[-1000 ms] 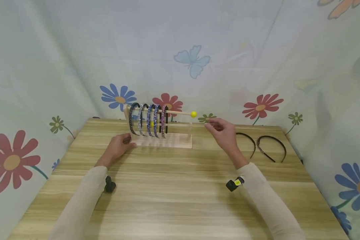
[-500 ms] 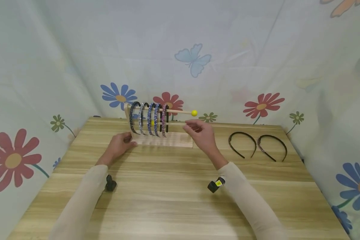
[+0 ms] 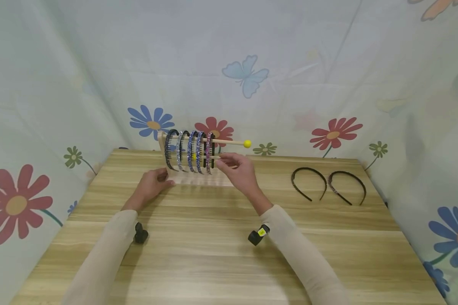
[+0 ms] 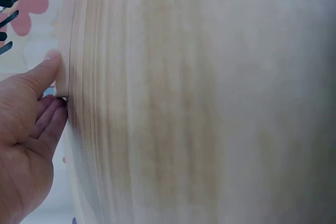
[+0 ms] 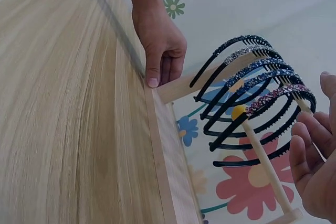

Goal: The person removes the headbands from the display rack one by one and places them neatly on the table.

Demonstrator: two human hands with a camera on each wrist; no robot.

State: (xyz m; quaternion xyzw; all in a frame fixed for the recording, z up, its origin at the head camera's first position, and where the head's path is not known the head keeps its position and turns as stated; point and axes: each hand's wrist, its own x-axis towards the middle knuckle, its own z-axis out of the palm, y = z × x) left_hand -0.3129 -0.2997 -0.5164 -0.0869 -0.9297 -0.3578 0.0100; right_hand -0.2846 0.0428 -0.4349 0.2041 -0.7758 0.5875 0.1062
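Observation:
A wooden headband stand [image 3: 187, 179] stands toward the back of the table, several glittery toothed headbands [image 3: 191, 152] looped over its upper rod. My left hand [image 3: 149, 186] holds the left end of the stand's base, with its thumb [image 4: 47, 69] on top and fingers at the side. My right hand [image 3: 239, 171] is close beside the pink headband [image 5: 270, 98], the rightmost on the rod. Its loosely bent fingers [image 5: 310, 140] are at that headband's edge, with nothing gripped between them. A yellow ball [image 3: 247, 144] caps the rod's right end, above this hand.
Two dark headbands [image 3: 309, 168] lie flat at the table's right. A second yellow ball [image 5: 239, 113] ends a lower rod inside the hanging loops. Flower-printed cloth [image 3: 290, 84] rises directly behind the wooden table [image 3: 198, 254].
My right hand has moved left from near the loose headbands, past the rod's yellow end, to the pink headband. My left hand has stayed on the base.

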